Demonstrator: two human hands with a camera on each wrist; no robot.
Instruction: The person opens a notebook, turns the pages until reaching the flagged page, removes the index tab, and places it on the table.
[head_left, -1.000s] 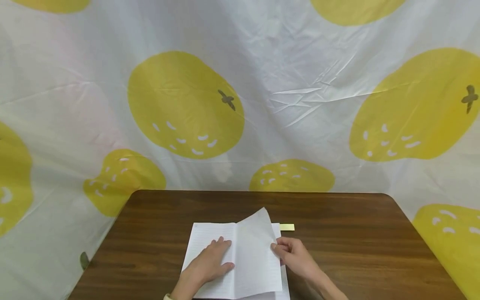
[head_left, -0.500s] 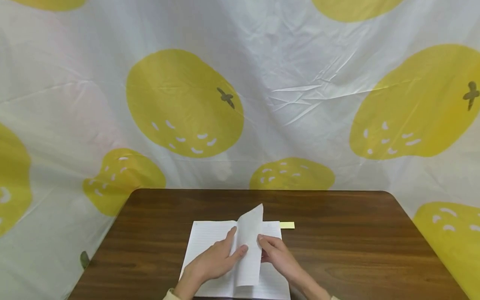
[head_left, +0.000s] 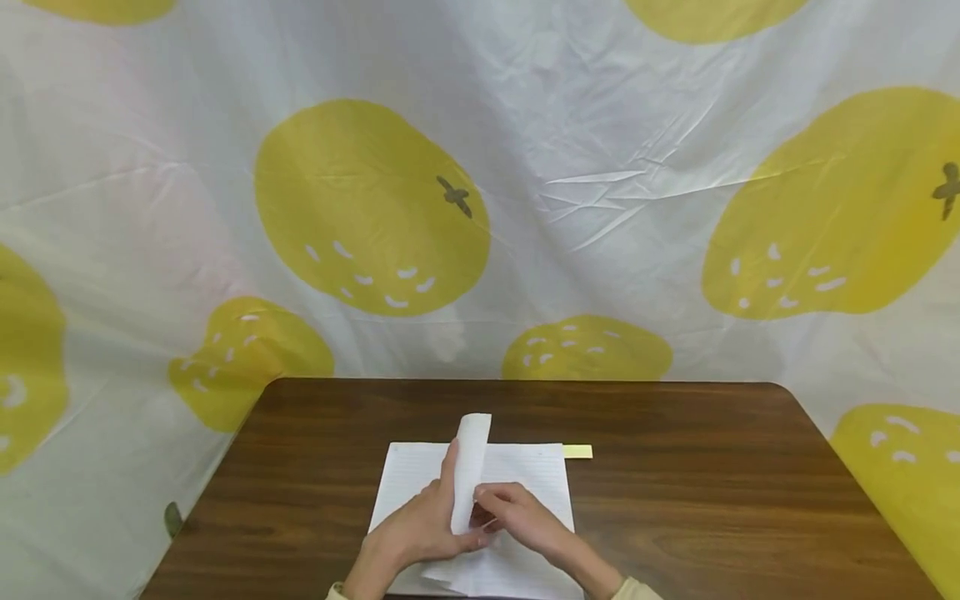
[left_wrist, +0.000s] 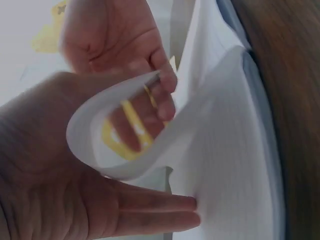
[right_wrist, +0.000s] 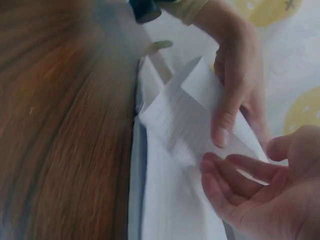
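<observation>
A lined notebook (head_left: 540, 475) lies open on the wooden table, with a loosely curled page (head_left: 470, 467) standing up near its middle. My left hand (head_left: 420, 521) cradles this page between thumb and forefinger, its fingers straight. In the left wrist view two fingers of the left hand (left_wrist: 157, 212) touch the paper below the curl. At the page's free edge is my right hand (head_left: 525, 517), its fingers loosely bent. In the right wrist view the right hand (right_wrist: 265, 195) has its thumb apart from its fingertips, which are against or very near the paper.
A yellow sticky tab (head_left: 577, 452) projects from the notebook's upper right edge. The brown wooden table (head_left: 712, 492) extends around the notebook. Behind it hangs a white curtain (head_left: 570, 225) printed with yellow fruit.
The page has swung leftward from the right side and curled upright. My right hand has followed it left, its thumb now apart from its fingers. My left hand has turned, thumb out, to meet the page.
</observation>
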